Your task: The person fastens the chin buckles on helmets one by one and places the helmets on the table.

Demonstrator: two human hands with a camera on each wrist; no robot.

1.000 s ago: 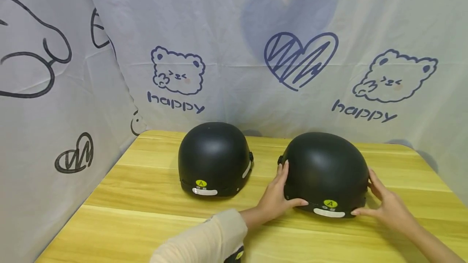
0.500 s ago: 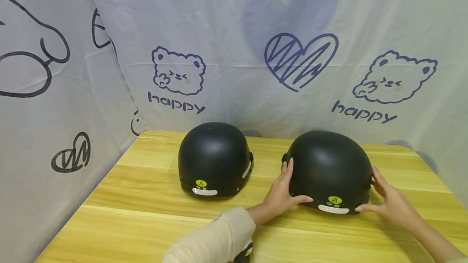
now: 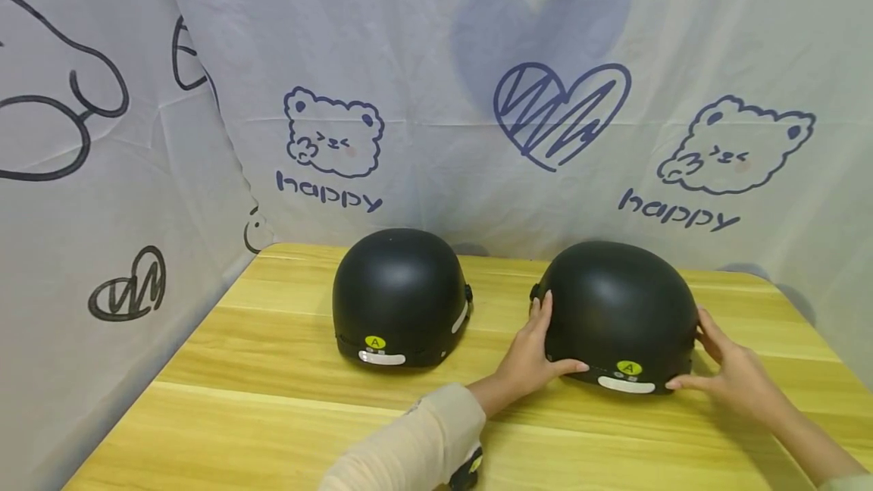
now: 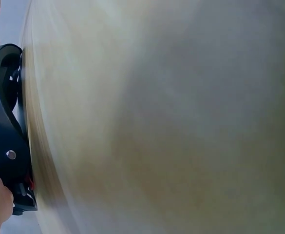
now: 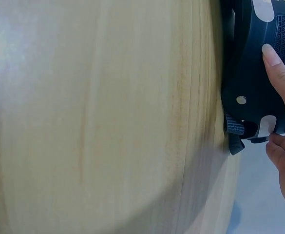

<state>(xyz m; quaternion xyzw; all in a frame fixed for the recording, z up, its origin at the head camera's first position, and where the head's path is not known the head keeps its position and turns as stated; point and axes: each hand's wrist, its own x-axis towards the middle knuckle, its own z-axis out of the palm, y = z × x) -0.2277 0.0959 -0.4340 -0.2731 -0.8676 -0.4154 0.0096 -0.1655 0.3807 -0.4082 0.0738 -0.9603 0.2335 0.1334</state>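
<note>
My left hand grips the near left side of a matte black helmet, its thumb along the lower back rim. Opposite it, my right hand holds the helmet's right side, thumb near the end of the white reflective strip. A round yellow "A" sticker sits above that strip. In the right wrist view a strap hangs under the helmet's rim, close to the table. The left wrist view catches only part of the rim and a rivet. The helmet's front faces away and is hidden.
A second black helmet with a similar sticker and strip stands to the left on the wood-grain table. Behind the table hangs a white curtain with drawn bears and hearts. Another curtain closes the left side.
Both hands have shifted the held helmet a little to the right and toward the table's far edge. The left helmet has stayed where it was.
</note>
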